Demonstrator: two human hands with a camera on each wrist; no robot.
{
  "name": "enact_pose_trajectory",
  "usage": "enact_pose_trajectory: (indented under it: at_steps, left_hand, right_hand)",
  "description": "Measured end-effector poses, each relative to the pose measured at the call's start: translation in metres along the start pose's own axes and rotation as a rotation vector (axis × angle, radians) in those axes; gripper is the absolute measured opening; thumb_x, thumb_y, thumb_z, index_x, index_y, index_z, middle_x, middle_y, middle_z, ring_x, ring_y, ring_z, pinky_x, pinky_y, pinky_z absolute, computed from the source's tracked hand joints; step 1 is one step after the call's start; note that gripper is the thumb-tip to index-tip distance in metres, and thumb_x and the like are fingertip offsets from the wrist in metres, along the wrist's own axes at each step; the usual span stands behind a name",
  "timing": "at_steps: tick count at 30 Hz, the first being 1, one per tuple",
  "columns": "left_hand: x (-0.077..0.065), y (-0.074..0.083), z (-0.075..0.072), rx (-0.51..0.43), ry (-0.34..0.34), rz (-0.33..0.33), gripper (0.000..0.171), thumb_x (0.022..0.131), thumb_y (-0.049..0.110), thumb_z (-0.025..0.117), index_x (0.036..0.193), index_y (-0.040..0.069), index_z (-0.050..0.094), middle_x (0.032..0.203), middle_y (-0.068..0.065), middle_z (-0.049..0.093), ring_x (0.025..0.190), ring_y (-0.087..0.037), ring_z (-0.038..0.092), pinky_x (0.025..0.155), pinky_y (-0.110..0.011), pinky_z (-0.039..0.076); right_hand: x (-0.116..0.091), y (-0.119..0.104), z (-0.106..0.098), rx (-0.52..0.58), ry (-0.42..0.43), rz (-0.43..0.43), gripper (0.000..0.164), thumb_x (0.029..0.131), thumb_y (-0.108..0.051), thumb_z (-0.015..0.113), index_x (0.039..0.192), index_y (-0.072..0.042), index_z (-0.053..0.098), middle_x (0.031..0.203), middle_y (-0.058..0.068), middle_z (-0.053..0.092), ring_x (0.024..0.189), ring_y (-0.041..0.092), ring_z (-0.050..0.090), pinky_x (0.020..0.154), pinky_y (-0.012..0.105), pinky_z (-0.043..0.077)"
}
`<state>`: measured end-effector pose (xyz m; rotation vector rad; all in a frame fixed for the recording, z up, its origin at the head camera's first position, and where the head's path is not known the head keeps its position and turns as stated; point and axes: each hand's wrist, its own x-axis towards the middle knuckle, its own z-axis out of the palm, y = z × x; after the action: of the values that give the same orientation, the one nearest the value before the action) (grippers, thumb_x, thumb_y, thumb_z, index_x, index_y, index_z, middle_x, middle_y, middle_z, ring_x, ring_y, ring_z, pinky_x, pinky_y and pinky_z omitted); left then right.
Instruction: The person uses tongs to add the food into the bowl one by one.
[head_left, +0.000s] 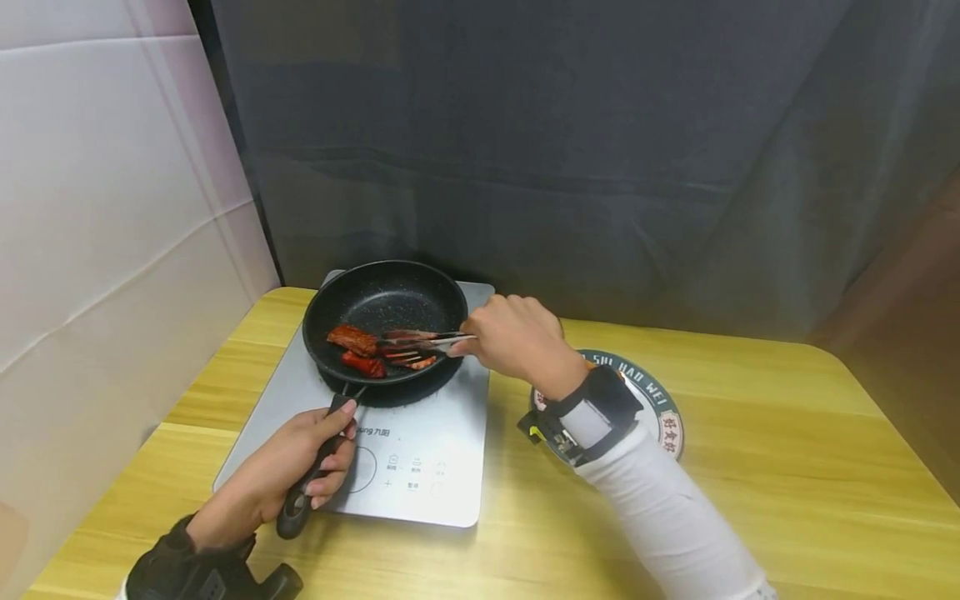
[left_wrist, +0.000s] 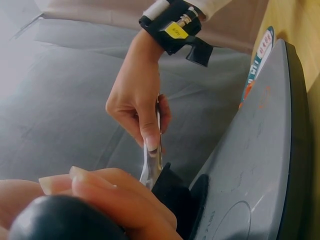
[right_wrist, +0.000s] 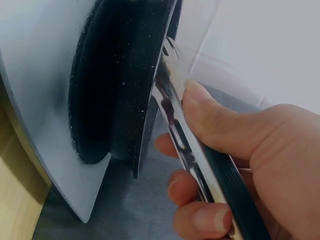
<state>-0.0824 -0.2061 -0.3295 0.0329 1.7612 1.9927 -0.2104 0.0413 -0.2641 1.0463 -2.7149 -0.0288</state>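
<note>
My left hand [head_left: 318,454] grips the black handle [head_left: 294,512] of a frying pan [head_left: 386,292]. Several reddish-brown pieces of meat [head_left: 351,339] lie in the near half of the pan. In my right hand [head_left: 513,337] are metal tongs [right_wrist: 182,125] with dark grip strips, held between thumb and fingers. The tongs' fork-like tips reach over the pan's rim and are among the meat at its right side. In the left wrist view, the left hand [left_wrist: 125,200] fills the lower part, with the tongs [left_wrist: 151,167] beyond it; the food is hidden there.
The pan is over a silver induction cooker [head_left: 450,492] with printed controls. A round plate [head_left: 663,400] with a green lettered rim stands to the right, partly hidden by my right wrist. Dark cloth [head_left: 525,167] hangs behind the wooden table [head_left: 787,467]; a pale cloth wall [head_left: 112,183] stands left.
</note>
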Motion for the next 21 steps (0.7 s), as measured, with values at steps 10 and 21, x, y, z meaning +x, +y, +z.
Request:
enact_pose_trajectory:
  at_steps: [10,21]
  left_hand:
    - [0.0,0.0,0.0,-0.003,0.002,-0.004,0.037,0.104,0.04,0.037,0.093,0.005,0.035,0.062,0.004,0.034,0.04,-0.004,0.034,0.036,-0.018,0.037]
    - [-0.003,-0.001,-0.002,-0.003,0.005,-0.013,0.037,0.104,0.04,0.037,0.094,0.005,0.034,0.062,0.004,0.034,0.04,-0.004,0.034,0.035,-0.019,0.037]
  right_hand:
    - [-0.007,0.005,-0.001,0.015,-0.043,0.044,0.034,0.086,-0.055,0.064,0.085,-0.021,0.072,0.056,-0.006,0.041,0.047,0.012,0.041,0.037,0.026,0.023]
    - [-0.045,0.03,-0.003,0.184,0.15,0.109,0.05,0.086,-0.053,0.065,0.115,-0.013,0.07,0.064,-0.003,0.055,0.054,0.016,0.047,0.038,0.027,0.03]
